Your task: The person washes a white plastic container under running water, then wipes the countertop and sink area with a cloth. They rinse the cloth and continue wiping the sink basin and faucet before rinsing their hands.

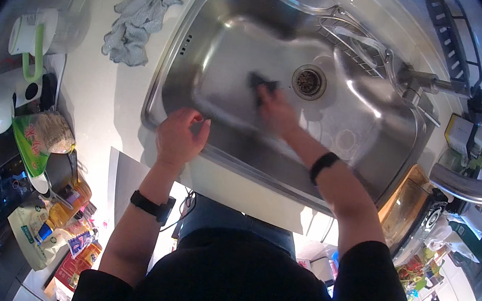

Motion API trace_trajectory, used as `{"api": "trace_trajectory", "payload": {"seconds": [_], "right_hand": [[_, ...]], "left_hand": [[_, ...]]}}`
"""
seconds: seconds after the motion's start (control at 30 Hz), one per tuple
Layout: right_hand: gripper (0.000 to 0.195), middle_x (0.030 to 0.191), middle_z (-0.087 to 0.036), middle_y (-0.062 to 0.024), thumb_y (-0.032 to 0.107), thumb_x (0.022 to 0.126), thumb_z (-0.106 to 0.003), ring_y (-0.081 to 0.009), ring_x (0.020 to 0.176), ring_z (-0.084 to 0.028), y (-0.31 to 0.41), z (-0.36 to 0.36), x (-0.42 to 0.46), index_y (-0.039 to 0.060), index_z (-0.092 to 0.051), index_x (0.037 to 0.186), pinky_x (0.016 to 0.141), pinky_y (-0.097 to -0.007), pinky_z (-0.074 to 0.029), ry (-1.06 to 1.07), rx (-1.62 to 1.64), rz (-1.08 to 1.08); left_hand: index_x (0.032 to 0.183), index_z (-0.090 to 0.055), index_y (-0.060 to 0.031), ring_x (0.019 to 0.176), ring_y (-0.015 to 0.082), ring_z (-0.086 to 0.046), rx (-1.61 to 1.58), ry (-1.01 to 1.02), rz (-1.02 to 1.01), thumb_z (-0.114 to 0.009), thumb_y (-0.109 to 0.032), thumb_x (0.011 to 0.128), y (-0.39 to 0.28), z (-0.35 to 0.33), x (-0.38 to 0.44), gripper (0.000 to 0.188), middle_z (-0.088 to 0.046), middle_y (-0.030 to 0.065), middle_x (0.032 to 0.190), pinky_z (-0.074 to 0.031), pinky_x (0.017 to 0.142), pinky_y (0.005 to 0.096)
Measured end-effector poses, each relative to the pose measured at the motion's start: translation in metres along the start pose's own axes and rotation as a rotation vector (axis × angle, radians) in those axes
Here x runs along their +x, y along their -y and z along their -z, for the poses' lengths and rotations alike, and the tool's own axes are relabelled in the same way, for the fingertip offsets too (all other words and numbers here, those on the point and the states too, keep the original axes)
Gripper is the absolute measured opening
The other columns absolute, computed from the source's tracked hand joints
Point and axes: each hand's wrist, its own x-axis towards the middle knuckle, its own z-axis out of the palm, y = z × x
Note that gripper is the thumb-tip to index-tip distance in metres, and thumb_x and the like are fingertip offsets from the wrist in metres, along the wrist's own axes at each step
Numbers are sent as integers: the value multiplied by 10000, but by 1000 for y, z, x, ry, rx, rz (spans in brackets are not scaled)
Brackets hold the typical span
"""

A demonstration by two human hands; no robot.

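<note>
Inside the stainless steel sink (244,55), my right hand (278,112) is shut on a dark cloth or scrubbing pad (261,82), blurred, against the basin floor left of the drain strainer (309,82). My left hand (181,136) is over the sink's near left rim with its fingers loosely curled and nothing visible in it; whether it touches the rim is unclear. A crumpled grey cloth (137,22) lies on the counter to the left of the sink.
A wire rack (350,46) hangs at the basin's back right, near the faucet (423,85). An electric kettle (32,34), a bagged item (54,132) and an oil bottle (67,203) stand or lie at the left. A glass-fronted box (408,213) is at the right.
</note>
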Motion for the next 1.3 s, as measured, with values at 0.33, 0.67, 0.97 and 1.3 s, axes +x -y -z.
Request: {"api": "trace_trajectory", "payload": {"seconds": [0.33,0.67,0.97,1.3], "right_hand": [[670,1332,-361,-272,90,852,-556,-417,1079,-551,-26,-21,36,181,-255,1444,870,-466,-496,33,-106,-143],[431,1227,-451,-227,192,870,-550,-385,1026,-537,-104,-29,-71,195,-489,1297,880,-405,-458,227,-10,511],[682,1358,-404,-200,2,820,-529,-361,1085,-545,-123,5,-22,202,-298,1430,883,-427,-482,178,-417,-56],[732,1221,-447,-231,113,798,-565,-381,1162,-472,-236,19,-95,107,-239,1454,981,-403,-421,-525,79,-368]], "left_hand": [[749,-601,-99,685,237,-615,-4,5,23,-678,-215,761,0,3,0,140,-616,43,731,-485,581,347],[763,-602,-109,724,214,-623,45,40,2,-667,-255,783,0,-1,3,160,-628,21,737,-497,608,353],[765,-611,-96,710,244,-630,22,15,65,-659,-263,786,4,-1,-1,175,-634,43,762,-499,615,358],[776,-612,-109,696,234,-623,53,54,46,-664,-274,781,-3,0,5,173,-626,34,758,-490,594,355]]}}
